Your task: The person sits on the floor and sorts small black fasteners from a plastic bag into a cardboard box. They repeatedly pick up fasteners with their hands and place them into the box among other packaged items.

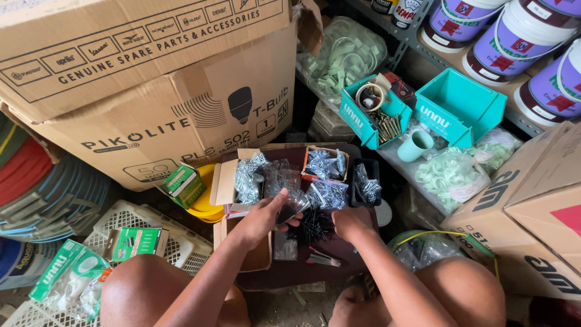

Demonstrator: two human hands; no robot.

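Left hand: my left hand (266, 213) is curled around a small clear plastic bag (295, 206) with dark screws in it, fingers closed on its neck.
Right hand: my right hand (351, 223) lies knuckles up just at 3 o'clock of the screw pile, fingers bent down into it; I cannot tell whether it grips anything.
Screw pile: a loose heap of black screws (315, 227) sits between my two hands on the dark board (284, 272) that serves me as a desk.
Filled bags: at 12 o'clock of my hands, small bags of silvery screws fill an open cardboard box (225, 181), a second small box (325, 163) and a black tray (366, 181).
Knees: my bare knees frame the board at 7 and 5 o'clock.
Left side: a green packet (134, 242) rests on a white plastic basket (175, 242) at 9 o'clock.
Far left: large cardboard cartons (151, 79) are stacked at 11 o'clock.
Far right: two teal bins (460, 106) stand at 1 o'clock, one holding brass-coloured screws, with a teal cup (415, 145) beside them.
Shelf: white and purple paint buckets (514, 36) line a shelf at 2 o'clock.
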